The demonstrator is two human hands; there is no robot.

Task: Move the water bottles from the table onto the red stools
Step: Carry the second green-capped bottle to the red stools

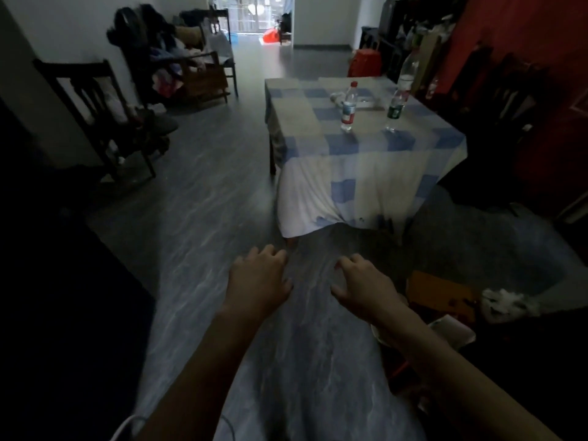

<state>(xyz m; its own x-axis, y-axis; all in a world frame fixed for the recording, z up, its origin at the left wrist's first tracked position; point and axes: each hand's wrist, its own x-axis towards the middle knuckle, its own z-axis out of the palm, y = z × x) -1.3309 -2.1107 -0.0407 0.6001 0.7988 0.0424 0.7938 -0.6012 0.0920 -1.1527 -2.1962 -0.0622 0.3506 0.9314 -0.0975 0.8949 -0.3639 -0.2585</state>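
Three clear water bottles stand upright on a table covered by a blue and white checked cloth. A red-capped bottle is nearest the middle. To its right stands a green-labelled bottle, and a taller bottle stands behind that at the far edge. A red stool sits on the floor beyond the table. My left hand and my right hand hang over the floor well short of the table, fingers loosely curled, holding nothing.
Dark wooden chairs stand at the left and to the right of the table. A cluttered rack of clothes fills the far left. An orange box and white clutter lie on the floor at my right.
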